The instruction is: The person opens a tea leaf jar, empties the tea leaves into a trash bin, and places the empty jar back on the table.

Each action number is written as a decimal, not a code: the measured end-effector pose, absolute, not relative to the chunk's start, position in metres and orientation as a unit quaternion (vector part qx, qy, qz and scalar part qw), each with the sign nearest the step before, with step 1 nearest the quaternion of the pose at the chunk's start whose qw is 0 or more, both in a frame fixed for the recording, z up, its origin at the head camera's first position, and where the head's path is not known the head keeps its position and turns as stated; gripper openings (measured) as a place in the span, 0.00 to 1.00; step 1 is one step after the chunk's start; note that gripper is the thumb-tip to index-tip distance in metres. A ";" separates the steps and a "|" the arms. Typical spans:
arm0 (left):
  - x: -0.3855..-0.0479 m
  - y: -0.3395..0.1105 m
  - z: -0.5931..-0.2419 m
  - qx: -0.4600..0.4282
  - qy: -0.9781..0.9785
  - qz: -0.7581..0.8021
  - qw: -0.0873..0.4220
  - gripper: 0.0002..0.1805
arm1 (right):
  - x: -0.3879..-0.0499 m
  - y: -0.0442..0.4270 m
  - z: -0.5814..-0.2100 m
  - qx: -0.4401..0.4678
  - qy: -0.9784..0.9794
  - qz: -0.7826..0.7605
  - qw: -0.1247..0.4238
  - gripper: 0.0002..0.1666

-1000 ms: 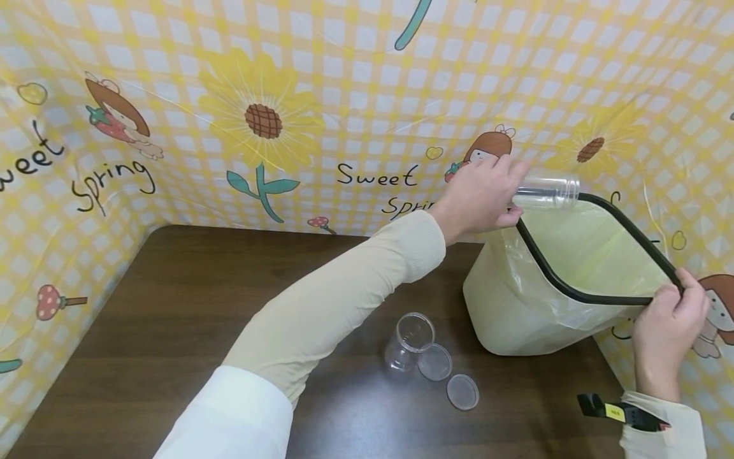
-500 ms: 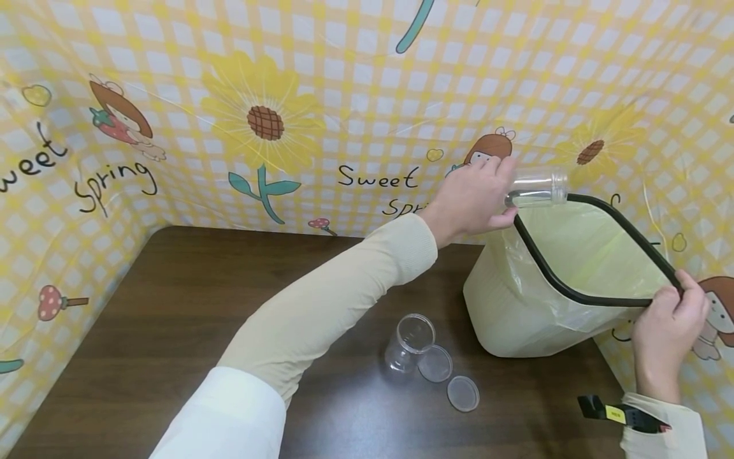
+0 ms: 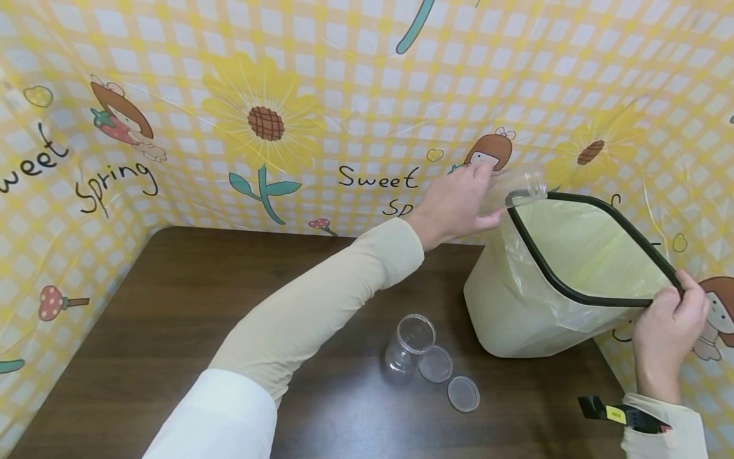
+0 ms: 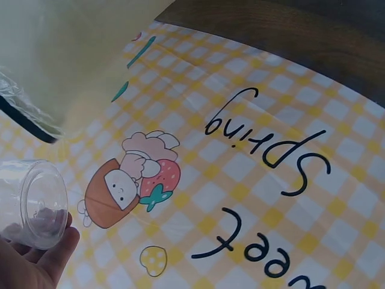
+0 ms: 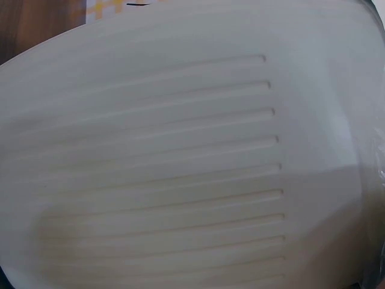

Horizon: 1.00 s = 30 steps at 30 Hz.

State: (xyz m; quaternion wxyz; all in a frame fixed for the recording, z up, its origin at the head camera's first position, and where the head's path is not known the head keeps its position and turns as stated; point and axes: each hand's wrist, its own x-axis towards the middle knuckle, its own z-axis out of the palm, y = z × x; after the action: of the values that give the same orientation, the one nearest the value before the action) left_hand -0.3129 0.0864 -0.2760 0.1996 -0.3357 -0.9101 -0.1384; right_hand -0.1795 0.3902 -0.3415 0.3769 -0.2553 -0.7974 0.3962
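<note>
In the head view my left hand [image 3: 455, 203] grips a clear plastic jar [image 3: 518, 188], lying nearly sideways with its mouth over the left back rim of a trash can. The left wrist view shows the fingers [image 4: 57, 250] curled round the jar's base. The trash can [image 3: 510, 312] is whitish, with a black rim and a pale yellow bag inside; it tilts to the right. My right hand [image 3: 668, 331] holds its front right rim corner. The right wrist view is filled by the can's ribbed wall [image 5: 180, 150].
A second clear jar [image 3: 410, 344] stands uncapped on the dark wooden table [image 3: 172, 331]. Two clear round lids, a nearer lid [image 3: 463, 394] and a lid beside the jar [image 3: 436, 364], lie there. Yellow checked cloth [image 3: 344, 83] encloses the table at the back and sides.
My left hand has drawn the jar leftward, from over the can's opening to its left back rim. The right hand and the can have stayed in place.
</note>
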 end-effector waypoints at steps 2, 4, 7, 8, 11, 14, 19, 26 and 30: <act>-0.313 0.085 -0.277 -0.330 -0.912 -0.147 0.192 0.38 | -0.179 0.390 -0.341 -0.255 -0.797 0.396 0.377 0.32; -0.313 0.083 -0.279 -0.326 -0.913 -0.153 0.190 0.38 | -0.179 0.390 -0.341 -0.254 -0.798 0.396 0.378 0.32; -0.312 0.080 -0.282 -0.325 -0.910 -0.158 0.204 0.38 | -0.179 0.390 -0.341 -0.252 -0.798 0.394 0.379 0.32; -0.312 0.079 -0.283 -0.326 -0.907 -0.164 0.210 0.38 | -0.179 0.390 -0.341 -0.252 -0.798 0.393 0.380 0.32; -0.310 0.076 -0.287 -0.331 -0.900 -0.181 0.219 0.35 | -0.179 0.390 -0.341 -0.253 -0.798 0.391 0.383 0.32; -0.309 0.072 -0.291 -0.333 -0.894 -0.205 0.218 0.33 | -0.179 0.391 -0.342 -0.252 -0.797 0.391 0.385 0.32; -0.308 0.065 -0.296 -0.320 -0.896 -0.225 0.208 0.37 | -0.179 0.391 -0.342 -0.253 -0.799 0.393 0.378 0.32; -0.308 0.058 -0.301 -0.311 -0.892 -0.265 0.194 0.38 | -0.179 0.391 -0.342 -0.257 -0.800 0.394 0.373 0.32; -0.307 0.054 -0.305 -0.316 -0.882 -0.280 0.210 0.36 | -0.179 0.391 -0.342 -0.255 -0.801 0.394 0.373 0.32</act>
State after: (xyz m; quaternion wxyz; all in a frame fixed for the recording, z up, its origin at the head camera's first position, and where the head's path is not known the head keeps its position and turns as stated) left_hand -0.3068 0.0537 -0.3052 0.2096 -0.3163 -0.8818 -0.2802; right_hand -0.1795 0.3907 -0.3417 0.3730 -0.2549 -0.8006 0.3936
